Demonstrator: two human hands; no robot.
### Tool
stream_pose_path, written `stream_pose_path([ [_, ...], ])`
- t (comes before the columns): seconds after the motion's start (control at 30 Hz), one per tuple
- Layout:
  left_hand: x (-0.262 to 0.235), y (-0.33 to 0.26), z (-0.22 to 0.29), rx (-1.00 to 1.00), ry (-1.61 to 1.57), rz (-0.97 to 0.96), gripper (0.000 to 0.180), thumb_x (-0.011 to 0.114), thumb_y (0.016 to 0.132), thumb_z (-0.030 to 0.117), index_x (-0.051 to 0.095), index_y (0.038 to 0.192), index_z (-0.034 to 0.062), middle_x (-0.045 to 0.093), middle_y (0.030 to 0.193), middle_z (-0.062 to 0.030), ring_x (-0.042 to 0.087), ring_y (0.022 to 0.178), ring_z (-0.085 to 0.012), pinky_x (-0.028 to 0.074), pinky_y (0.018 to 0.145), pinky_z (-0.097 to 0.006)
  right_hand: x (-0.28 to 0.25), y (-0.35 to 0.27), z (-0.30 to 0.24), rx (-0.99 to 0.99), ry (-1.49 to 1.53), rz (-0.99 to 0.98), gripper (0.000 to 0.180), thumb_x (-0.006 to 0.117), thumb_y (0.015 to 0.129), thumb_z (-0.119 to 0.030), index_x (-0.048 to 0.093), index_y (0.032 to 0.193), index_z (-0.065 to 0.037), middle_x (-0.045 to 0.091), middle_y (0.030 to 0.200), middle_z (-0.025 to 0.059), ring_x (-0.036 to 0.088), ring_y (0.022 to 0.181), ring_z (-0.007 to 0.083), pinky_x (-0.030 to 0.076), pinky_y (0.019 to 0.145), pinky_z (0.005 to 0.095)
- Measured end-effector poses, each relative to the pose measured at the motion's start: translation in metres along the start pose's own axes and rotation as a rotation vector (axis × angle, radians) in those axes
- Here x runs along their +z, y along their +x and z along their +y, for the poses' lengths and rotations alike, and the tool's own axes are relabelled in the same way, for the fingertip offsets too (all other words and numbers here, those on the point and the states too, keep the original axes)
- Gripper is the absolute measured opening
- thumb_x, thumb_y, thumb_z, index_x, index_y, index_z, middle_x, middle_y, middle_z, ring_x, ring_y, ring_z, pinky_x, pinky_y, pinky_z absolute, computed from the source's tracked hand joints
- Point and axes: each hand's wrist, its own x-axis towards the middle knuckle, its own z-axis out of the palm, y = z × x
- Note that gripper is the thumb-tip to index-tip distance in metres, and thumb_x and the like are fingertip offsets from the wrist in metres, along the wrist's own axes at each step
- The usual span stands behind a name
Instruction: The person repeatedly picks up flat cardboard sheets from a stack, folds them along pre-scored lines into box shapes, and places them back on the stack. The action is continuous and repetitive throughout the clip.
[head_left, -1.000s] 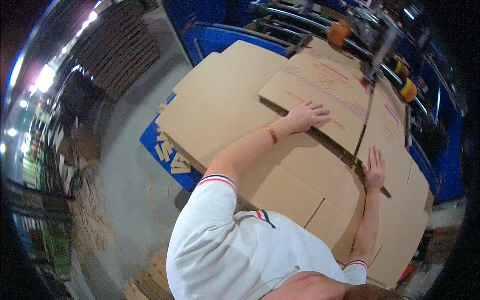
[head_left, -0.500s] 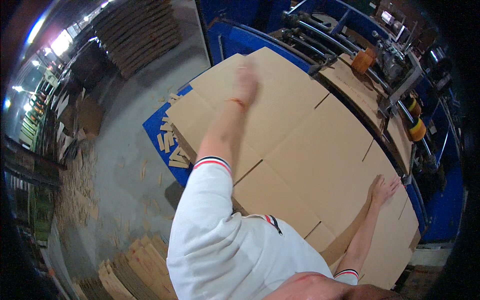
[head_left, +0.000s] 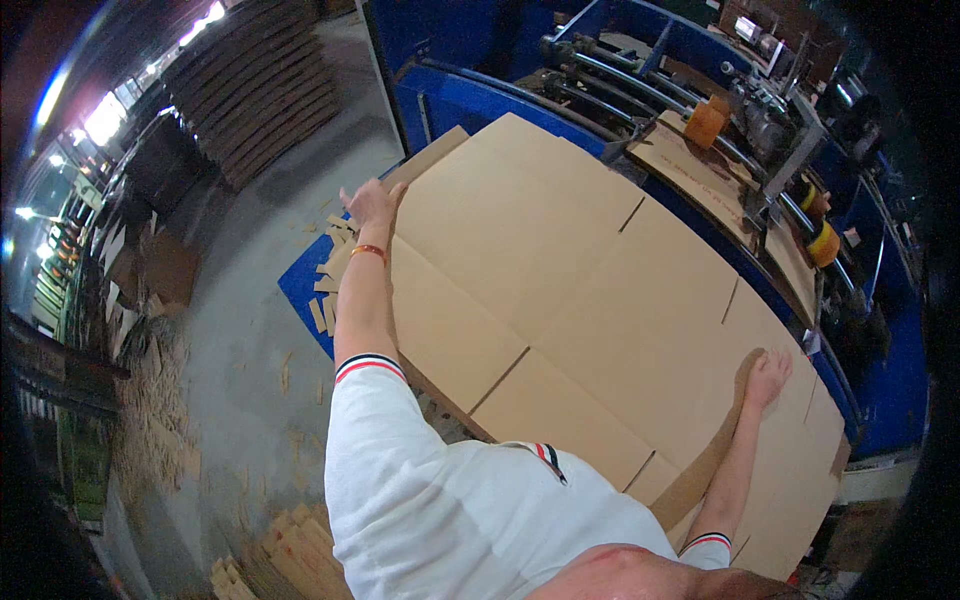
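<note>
A large flat cardboard sheet [head_left: 600, 290] with creases and dark slots lies before me, on top of further cardboard whose edge [head_left: 430, 155] shows at the far left. My left hand [head_left: 372, 205] is at the sheet's left edge, its thumb against the cardboard and another finger sticking out to the left. Toward the right end, my right hand [head_left: 770, 378] rests on the sheet with its fingers stretched out, slightly blurred. It casts a long shadow across the board.
A blue machine with metal rods [head_left: 640, 80], orange blocks [head_left: 707, 120] and yellow rollers [head_left: 824, 245] stands along the far right side. Cardboard offcuts [head_left: 325, 290] lie on a blue surface at left. Stacked cardboard [head_left: 250, 90] stands farther back; scraps [head_left: 155, 400] cover the floor.
My left hand has moved left and nearer, from over the sheet's far part to its left edge. The top sheet has shifted, showing cardboard beneath. My right hand has barely moved.
</note>
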Motion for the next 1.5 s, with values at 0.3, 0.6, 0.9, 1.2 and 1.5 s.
stream_pose_path([
  [0.3,-0.1,0.057,-0.097,0.139,-0.504,-0.713,0.062,0.056,0.084,0.057,0.065,0.106,-0.0003,0.07,0.09,-0.014,0.068,0.078,-0.0196,0.053,0.068,-0.03,-0.066,-0.072,-0.006,-0.047,0.114,-0.126,0.034,0.055,0.09,-0.016,0.056,0.12,-0.002,0.039,0.142,0.0169,0.034,0.132,0.0359,0.031,0.108,0.0449],
  [0.6,-0.226,-0.161,-0.066,0.368,-2.242,-0.605,0.097,0.04,0.084,0.073,0.025,0.145,-0.0001,0.03,0.149,-0.0153,0.035,0.134,-0.028,0.027,0.111,-0.041,-0.218,-0.265,0.081,0.81,-0.476,-0.518,0.052,0.05,0.093,-0.04,0.051,0.129,-0.002,0.046,0.136,0.0193,0.04,0.127,0.0358,0.034,0.105,0.0458],
  [0.9,-0.189,-0.156,-0.01,0.19,-1.301,-0.303,0.062,0.073,0.075,0.008,0.043,0.129,-0.0009,0.055,0.12,-0.0131,0.055,0.107,-0.0228,0.045,0.091,-0.036,-0.258,-0.431,0.21,1.815,0.894,0.592,0.052,0.053,0.091,-0.039,0.051,0.126,-0.001,0.052,0.128,0.0137,0.05,0.116,0.0295,0.044,0.096,0.0441],
  [1.2,-0.146,-0.123,0.036,0.342,-1.269,-0.193,0.033,0.068,0.083,0.007,0.055,0.112,-0.0036,0.062,0.106,-0.009,0.059,0.092,-0.0167,0.047,0.084,-0.03,-0.279,-0.337,0.067,1.639,1.092,1.038,0.05,0.052,0.094,-0.031,0.045,0.133,0.0,0.05,0.132,0.014,0.05,0.118,0.0287,0.043,0.098,0.045],
  [1.5,-0.142,-0.188,0.086,0.45,-1.091,-0.456,0.027,0.061,0.088,0.006,0.06,0.113,-0.0037,0.062,0.115,-0.0141,0.058,0.105,-0.0223,0.045,0.092,-0.034,-0.257,-0.2,-0.041,0.431,0.343,0.316,0.032,0.053,0.09,-0.006,0.058,0.12,0.003,0.059,0.123,0.017,0.059,0.108,0.0293,0.048,0.092,0.0378],
])
